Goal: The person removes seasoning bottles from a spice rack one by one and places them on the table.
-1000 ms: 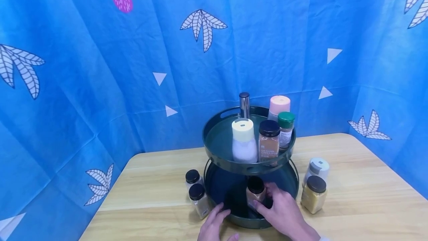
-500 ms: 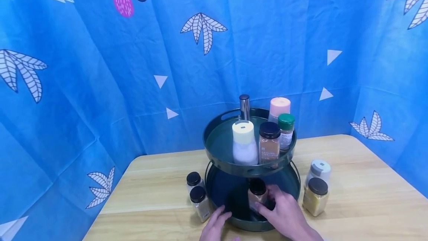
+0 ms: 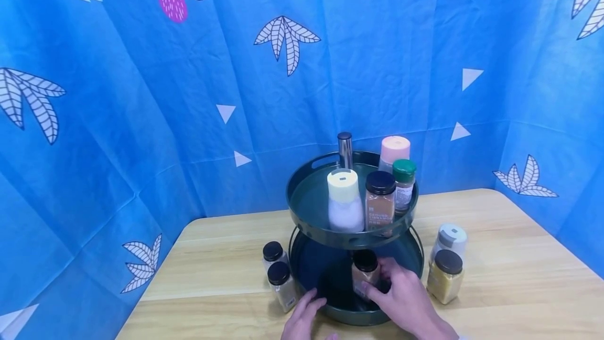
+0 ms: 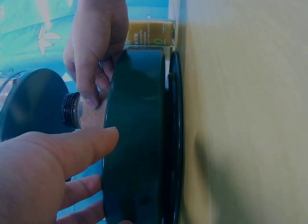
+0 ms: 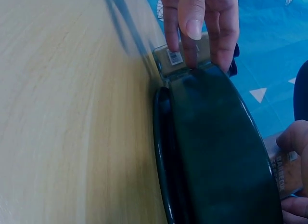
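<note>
My right hand (image 3: 408, 300) holds a spice jar (image 3: 366, 278) with a black lid between thumb and fingers. The jar stands upright within the lower tier (image 3: 360, 319) of a dark green two-tier round tray. Part of its label, starting "BARBECUE", shows in the right wrist view, where the jar (image 5: 287, 175) is partly covered by fingers. My left hand (image 3: 302, 319) is at the lower tier's front left rim, fingers extended; in the left wrist view its fingertips lie along the green tray wall (image 4: 137, 137).
On the upper tier (image 3: 309, 198) stand a white bottle (image 3: 346, 211), a cinnamon jar (image 3: 379, 206), a green-capped jar (image 3: 403, 188), a pink-capped bottle (image 3: 395, 151) and the tray's metal post (image 3: 345, 151). Black-lidded jars (image 3: 284, 290) flank the tray left; a yellow jar (image 3: 444, 279) and white-capped bottle (image 3: 450, 240) stand right.
The jar in my right hand has shifted slightly right inside the lower tier. My left hand stays by the rim, and the head view has moved a little.
</note>
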A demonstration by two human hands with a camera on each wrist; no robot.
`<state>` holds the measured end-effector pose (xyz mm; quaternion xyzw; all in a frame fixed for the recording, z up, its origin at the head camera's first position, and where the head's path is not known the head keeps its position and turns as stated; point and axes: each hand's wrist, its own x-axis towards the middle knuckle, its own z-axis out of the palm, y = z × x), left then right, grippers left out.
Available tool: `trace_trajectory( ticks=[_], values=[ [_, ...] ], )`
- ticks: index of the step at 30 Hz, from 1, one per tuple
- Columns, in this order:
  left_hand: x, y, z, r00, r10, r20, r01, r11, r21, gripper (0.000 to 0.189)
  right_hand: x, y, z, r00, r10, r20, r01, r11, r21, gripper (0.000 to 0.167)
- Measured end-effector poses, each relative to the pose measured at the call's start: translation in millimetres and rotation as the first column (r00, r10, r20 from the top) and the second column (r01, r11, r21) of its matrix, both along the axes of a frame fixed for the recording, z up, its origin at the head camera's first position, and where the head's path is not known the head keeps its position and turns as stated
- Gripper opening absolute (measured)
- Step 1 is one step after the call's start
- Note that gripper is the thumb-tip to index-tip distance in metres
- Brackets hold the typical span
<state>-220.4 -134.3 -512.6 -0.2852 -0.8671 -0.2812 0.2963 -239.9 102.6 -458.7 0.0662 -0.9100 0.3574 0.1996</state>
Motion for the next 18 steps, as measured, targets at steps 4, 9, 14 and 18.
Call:
trace_trajectory(
  ticks=[4,9,14,18],
  values=[
    [0.3,-0.4,-0.7,1.000,0.004,0.014,-0.005,1.000,0.007,0.059,0.2,1.5,-0.1,1.000,-0.003,-0.013,0.003,1.000,-0.006,0.041],
    [-0.5,-0.3,-1.1,1.000,0.005,-0.004,-0.005,1.000,0.018,0.059,0.4,3.5,0.8,1.000,-0.008,-0.001,0.008,1.000,-0.009,0.041],
    [-0.1,-0.5,1.7,0.998,-0.008,0.064,0.007,1.000,0.017,0.059,0.9,7.0,1.2,1.000,-0.008,-0.016,0.008,1.000,-0.012,0.041],
    [1.7,-0.3,3.5,0.994,-0.013,0.104,0.012,1.000,0.016,0.059,1.3,9.6,0.5,0.998,-0.010,-0.063,0.011,1.000,0.004,0.042]
  ],
)
